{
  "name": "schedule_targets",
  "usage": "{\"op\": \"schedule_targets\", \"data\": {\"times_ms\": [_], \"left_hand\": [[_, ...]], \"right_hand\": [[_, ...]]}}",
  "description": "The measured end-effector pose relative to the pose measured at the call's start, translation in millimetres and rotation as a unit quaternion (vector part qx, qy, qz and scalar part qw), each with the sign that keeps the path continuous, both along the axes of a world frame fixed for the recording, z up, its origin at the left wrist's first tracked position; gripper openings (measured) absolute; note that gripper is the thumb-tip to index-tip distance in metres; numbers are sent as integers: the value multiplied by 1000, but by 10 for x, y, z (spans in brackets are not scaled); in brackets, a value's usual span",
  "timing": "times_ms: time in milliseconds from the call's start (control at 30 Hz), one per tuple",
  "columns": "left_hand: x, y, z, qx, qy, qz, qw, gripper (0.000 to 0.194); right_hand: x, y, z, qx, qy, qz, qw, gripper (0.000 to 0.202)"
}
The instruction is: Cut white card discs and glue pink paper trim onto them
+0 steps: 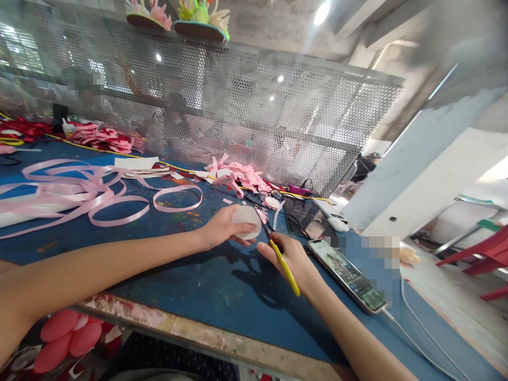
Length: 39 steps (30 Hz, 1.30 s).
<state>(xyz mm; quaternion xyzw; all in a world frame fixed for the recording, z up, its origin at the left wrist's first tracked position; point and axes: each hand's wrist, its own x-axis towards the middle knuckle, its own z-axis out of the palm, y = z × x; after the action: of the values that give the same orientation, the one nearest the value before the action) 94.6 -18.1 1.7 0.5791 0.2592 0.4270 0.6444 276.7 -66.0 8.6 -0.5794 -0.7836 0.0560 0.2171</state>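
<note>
My left hand (225, 227) is closed on a round whitish disc (246, 221), thumb over its face, held above the blue table (190, 286). Just right of it, my right hand (289, 255) grips scissors with yellow handles (286, 267). Their dark blades point up and away, beside the disc's right edge; whether they touch it I cannot tell. Loops of pale pink ribbon (97, 198) spread over the table's left part. Beyond my hands lies a heap of pink pieces (242, 175).
Right of my right hand lies a phone (347, 275) with a white cable attached. Behind it is a dark tablet-like slab (305, 217). White cards (138, 165) lie at the back left. A perforated metal screen (246, 100) borders the far side, with people behind it.
</note>
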Motion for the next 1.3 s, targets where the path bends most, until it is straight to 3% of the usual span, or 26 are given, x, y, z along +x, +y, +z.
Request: {"op": "schedule_targets", "data": {"times_ms": [400,733,1100,1300], "left_hand": [[-32,15,5,30,22,-8,999,38],[-71,46,31,41,46,-27,998,35],[-96,-9,27,144,139,-44,979,30],[-73,27,47,85,98,-77,989,31]], "right_hand": [[-36,-22,6,18,-26,-59,998,53],[-21,-48,24,42,-26,-51,997,56],[-62,-49,-9,33,-64,-46,996,46],[-36,-46,0,57,-35,-29,997,51]]}}
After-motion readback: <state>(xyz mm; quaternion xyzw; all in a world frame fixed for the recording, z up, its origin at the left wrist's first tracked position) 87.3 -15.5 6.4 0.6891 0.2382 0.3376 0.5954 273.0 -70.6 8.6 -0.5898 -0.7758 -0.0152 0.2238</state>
